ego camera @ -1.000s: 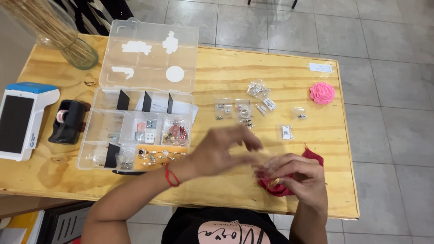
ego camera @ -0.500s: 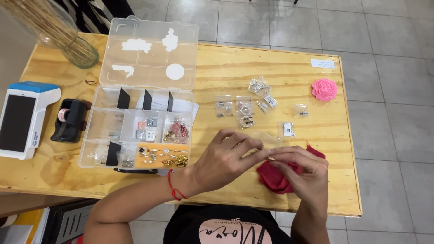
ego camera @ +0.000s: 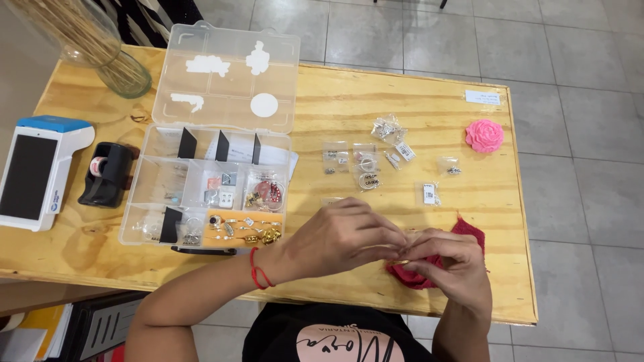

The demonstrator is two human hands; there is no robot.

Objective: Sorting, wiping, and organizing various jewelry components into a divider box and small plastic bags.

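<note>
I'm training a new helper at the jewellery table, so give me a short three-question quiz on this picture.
1. True or false: the clear organiser box has its lid shut.
2. Which lies under the right hand? A) a red cloth B) a blue towel C) a sheet of paper
3. What does the person wear on the left wrist, behind the left hand?

Key
1. False: the lid stands open, folded back on the wooden table.
2. A: the red cloth shows beneath and beyond the fingers.
3. A red string bracelet.
</note>
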